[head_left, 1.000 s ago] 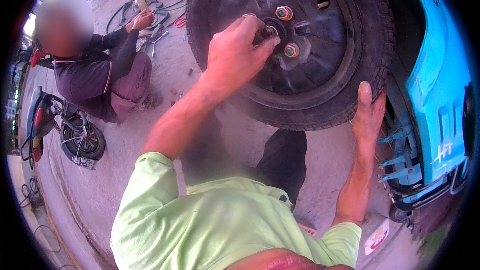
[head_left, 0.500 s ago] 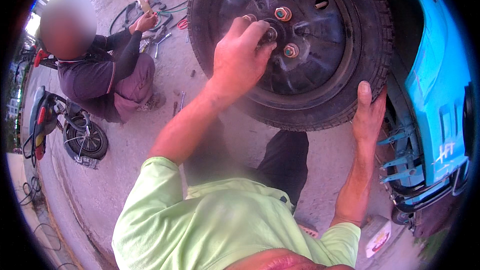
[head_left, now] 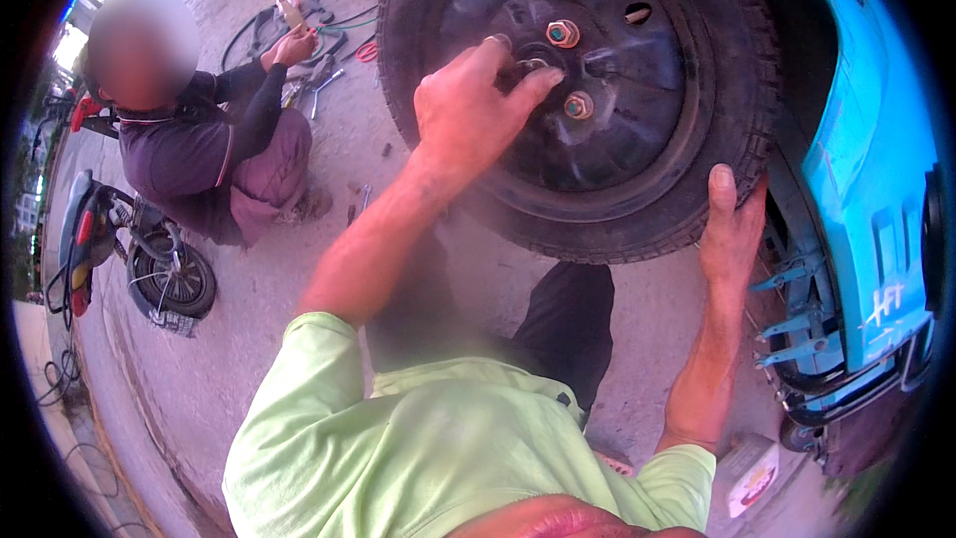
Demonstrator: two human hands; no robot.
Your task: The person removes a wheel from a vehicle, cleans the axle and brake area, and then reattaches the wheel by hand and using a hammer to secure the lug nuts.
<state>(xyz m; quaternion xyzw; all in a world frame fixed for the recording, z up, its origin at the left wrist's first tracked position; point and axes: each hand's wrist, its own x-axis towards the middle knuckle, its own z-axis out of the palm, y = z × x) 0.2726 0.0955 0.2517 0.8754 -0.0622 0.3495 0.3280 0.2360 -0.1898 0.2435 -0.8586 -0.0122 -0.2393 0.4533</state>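
Observation:
A black car wheel (head_left: pixel 597 154) with a knobbly tyre fills the upper middle, upright beside the blue vehicle. Two brassy lug nuts, one upper (head_left: pixel 563 34) and one lower (head_left: pixel 579 105), show right of its hub. My left hand (head_left: pixel 466 105) is at the left of the hub, fingers curled and thumb reaching across the hub's middle. The hand covers that side, so what lies under the fingers is hidden. My right hand (head_left: pixel 730 224) rests against the tyre's lower right edge, thumb pointing up and the other fingers partly hidden behind the tread.
Blue bodywork (head_left: pixel 866 169) curves close along the right side. At the left a person (head_left: pixel 189 149) squats, handling a small object. Tools and hoses (head_left: pixel 319 90) lie on the concrete past them. A small wheel (head_left: pixel 171 277) stands at far left. A white box (head_left: pixel 754 478) lies lower right.
My left hand has shifted slightly down and left at the hub, with its thumb straighter. My right hand stays at the tyre's edge.

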